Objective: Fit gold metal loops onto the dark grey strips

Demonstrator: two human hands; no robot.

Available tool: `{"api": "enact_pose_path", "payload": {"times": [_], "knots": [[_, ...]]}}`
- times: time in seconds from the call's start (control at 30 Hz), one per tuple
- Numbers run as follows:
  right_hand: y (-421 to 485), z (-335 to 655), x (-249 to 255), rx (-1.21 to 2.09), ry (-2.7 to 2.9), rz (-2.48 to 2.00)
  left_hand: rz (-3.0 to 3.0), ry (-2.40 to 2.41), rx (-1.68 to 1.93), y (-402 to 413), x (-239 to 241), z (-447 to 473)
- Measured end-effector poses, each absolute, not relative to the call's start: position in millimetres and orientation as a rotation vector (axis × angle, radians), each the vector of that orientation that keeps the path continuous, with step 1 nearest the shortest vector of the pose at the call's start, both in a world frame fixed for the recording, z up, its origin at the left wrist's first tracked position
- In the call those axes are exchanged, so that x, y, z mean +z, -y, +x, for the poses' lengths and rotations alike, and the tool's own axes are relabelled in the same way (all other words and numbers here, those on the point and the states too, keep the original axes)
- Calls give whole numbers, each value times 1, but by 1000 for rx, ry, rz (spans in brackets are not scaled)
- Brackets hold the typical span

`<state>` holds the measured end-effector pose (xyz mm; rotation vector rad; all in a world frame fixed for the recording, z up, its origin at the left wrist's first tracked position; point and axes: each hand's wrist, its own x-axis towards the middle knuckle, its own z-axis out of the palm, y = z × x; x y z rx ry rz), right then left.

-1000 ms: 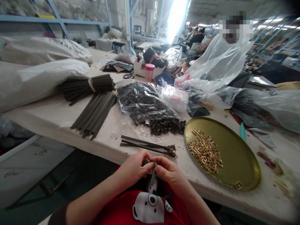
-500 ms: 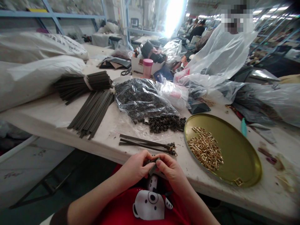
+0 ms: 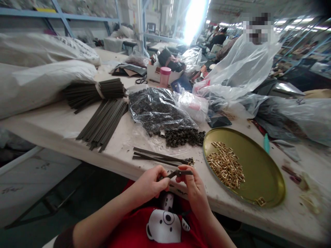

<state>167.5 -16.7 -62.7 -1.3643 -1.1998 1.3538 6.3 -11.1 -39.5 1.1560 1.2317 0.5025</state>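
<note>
Both hands meet at the table's front edge around a dark strap (image 3: 171,174). My left hand (image 3: 154,179) pinches its left part between thumb and fingers. My right hand (image 3: 191,182) grips the other end, which lies across the fingertips; a small loop or fitting sits on the strap between the hands, too small to make out. Just beyond lie a few dark straps (image 3: 155,157) with gold buckles (image 3: 190,161) at their right ends. To the right, a round gold tray (image 3: 261,162) bears a heap of gold buckles (image 3: 226,165).
A clear plastic bag (image 3: 160,106) of small dark loops lies mid-table, with loose loops (image 3: 184,137) spilling out. Dark strips (image 3: 103,122) and a tied bundle (image 3: 95,92) lie left, near white sacks (image 3: 46,81). A pink-lidded jar (image 3: 164,77) and a phone-like dark slab (image 3: 219,121) stand farther back.
My right hand has turned and moved slightly right, drawing the strap's end out sideways so more of it shows. My left hand keeps its pinch in nearly the same place.
</note>
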Motion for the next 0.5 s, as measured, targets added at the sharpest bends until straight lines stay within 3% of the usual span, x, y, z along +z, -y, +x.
{"api": "enact_pose_path", "payload": {"times": [0.17, 0.5], "knots": [[20, 169, -59, 1187, 1346, -1351, 1157, -1252, 528, 12, -42, 4], [12, 164, -61, 1315, 1086, -1443, 1169, -1182, 499, 14, -48, 5]]}}
